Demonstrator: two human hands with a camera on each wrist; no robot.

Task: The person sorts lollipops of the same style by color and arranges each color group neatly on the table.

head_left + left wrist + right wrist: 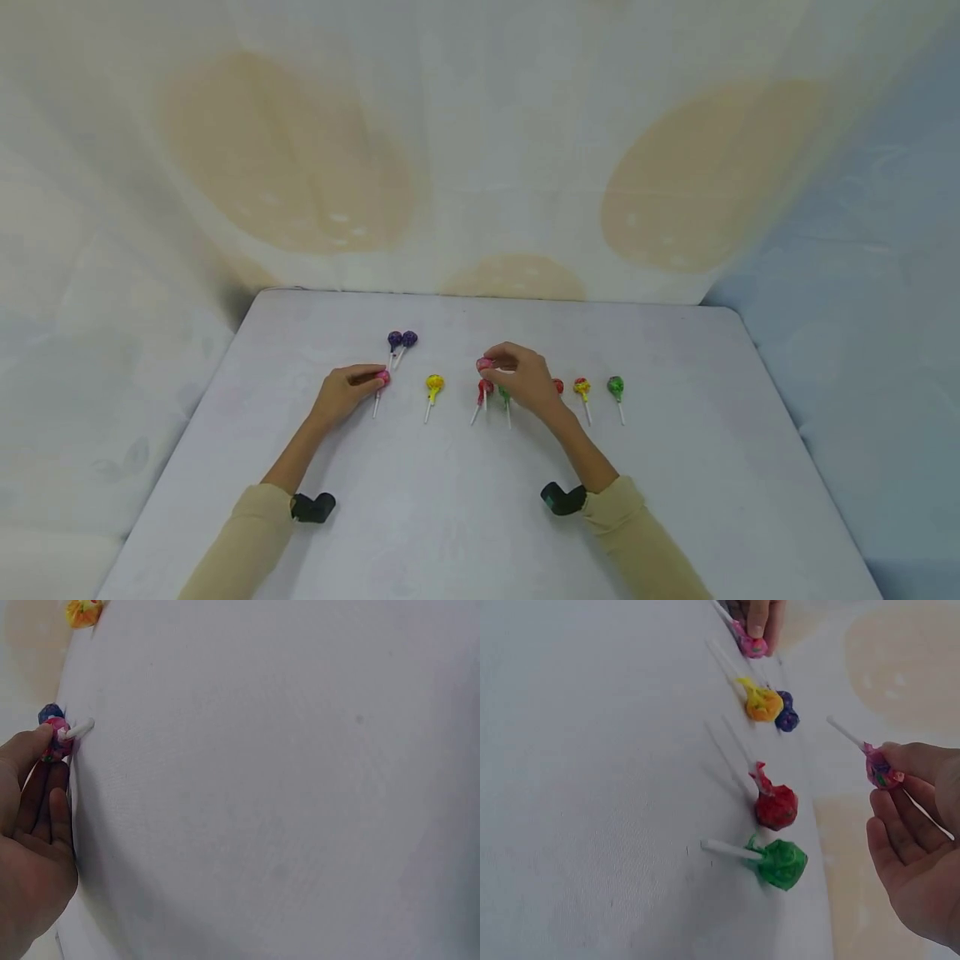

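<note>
left hand: fingertips pinch a pink lollipop lying on the tabletop | right hand: fingers curled, pinching a second pink lollipop raised off the tabletop | surface: pale grey tabletop, draped cloth backdrop | raised lollipop above the red lollipop and green lollipop.

One pink lollipop lies on the table; another is lifted (stick angled).
</note>
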